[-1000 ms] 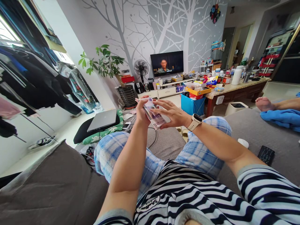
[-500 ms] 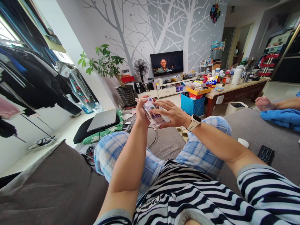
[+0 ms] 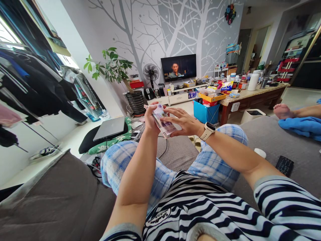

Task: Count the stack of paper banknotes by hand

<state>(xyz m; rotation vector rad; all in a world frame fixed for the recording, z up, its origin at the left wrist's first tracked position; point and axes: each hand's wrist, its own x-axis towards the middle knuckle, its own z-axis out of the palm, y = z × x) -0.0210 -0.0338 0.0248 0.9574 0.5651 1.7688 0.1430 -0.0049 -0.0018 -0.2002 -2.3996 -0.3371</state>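
A stack of banknotes (image 3: 167, 126), pinkish white with purple print, is held up over my lap at a tilt. My left hand (image 3: 151, 117) grips its left edge, with the thumb on top near the far end. Across the right side of the stack lies my right hand (image 3: 187, 122), its fingers spread over the notes and its thumb at the near corner. A pale-strapped watch (image 3: 207, 131) is on my right wrist. The undersides of the notes and the left fingers below them are hidden.
A closed laptop (image 3: 109, 129) rests on a green cushion to the left. To the right, a remote control (image 3: 284, 166) and a small white round item (image 3: 260, 153) lie on the grey sofa, near another person's foot (image 3: 283, 110). A cluttered table (image 3: 247, 100) stands ahead right.
Both hands stay almost in place around the banknotes, with only a very slight shift of the stack and the right fingers. The television picture has changed a little.
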